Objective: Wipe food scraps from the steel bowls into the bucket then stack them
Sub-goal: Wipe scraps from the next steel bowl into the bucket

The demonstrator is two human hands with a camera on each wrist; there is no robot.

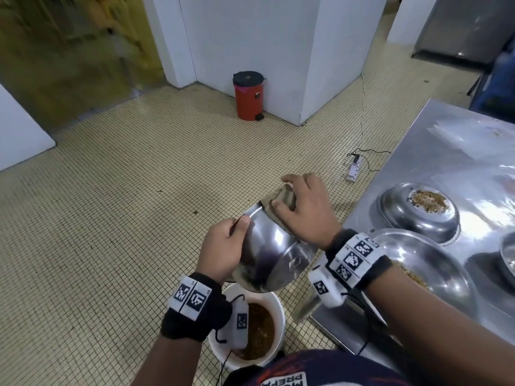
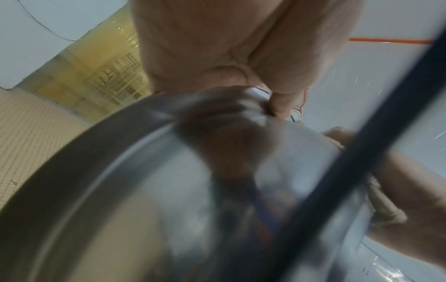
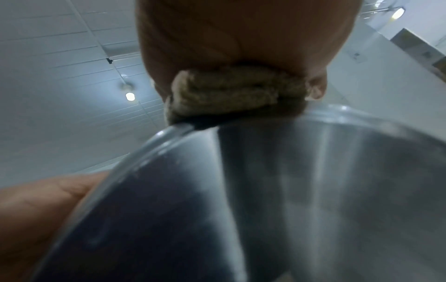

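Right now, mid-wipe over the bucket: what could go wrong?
1. The left hand holds the tilted steel bowl only at its rim; wiping pressure could twist it loose.
2. The white bucket sits only partly beneath the bowl, so scraps may land on the tiled floor.
3. The cloth under the right hand straddles the rim and could slip.

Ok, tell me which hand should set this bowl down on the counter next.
Probably the left hand: it already grips the bowl by its rim over the bucket. The right hand is full, holding the cloth at the bowl's edge.
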